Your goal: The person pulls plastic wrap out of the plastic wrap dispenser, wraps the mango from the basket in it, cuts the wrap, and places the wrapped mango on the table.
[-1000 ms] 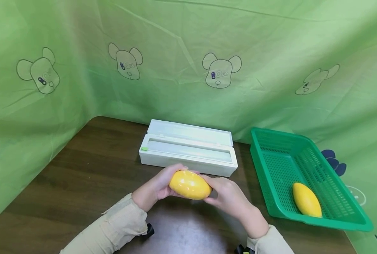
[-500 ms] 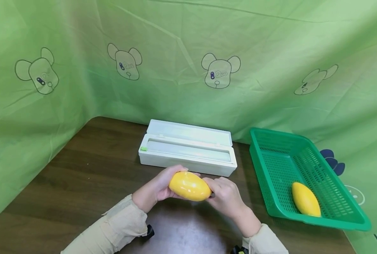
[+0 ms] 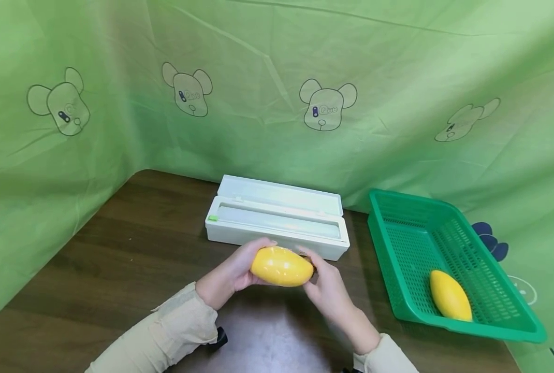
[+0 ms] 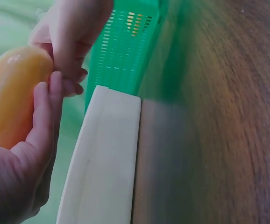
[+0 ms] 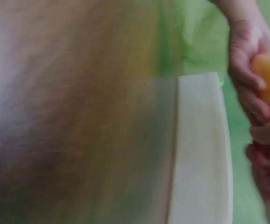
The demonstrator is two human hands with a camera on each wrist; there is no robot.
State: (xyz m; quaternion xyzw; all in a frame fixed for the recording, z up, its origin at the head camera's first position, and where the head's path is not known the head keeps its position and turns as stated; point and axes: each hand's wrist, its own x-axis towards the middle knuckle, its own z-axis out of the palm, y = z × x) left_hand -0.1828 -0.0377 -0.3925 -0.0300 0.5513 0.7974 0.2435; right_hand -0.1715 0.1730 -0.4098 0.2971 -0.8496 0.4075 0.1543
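1. Holding a yellow fruit [image 3: 281, 266] crosswise above a brown table [image 3: 118, 269].
2. Clasping its left end in the curled fingers of the left hand [image 3: 235, 269].
3. Pinching its right end between thumb and finger of the right hand [image 3: 330, 291].
4. Facing a long white case [image 3: 277, 220] with lid [image 3: 281, 192] raised, just beyond.
5. Showing a second yellow fruit [image 3: 450, 296] in a green basket [image 3: 412, 254], farther right.

The person's arms [image 3: 162, 334], sleeved in loose beige fabric, angle inward toward each other, the bare left grip [image 3: 239, 267] cupped with fingers curled, the bare right grip [image 3: 327, 290] facing it closely, fingers bent.
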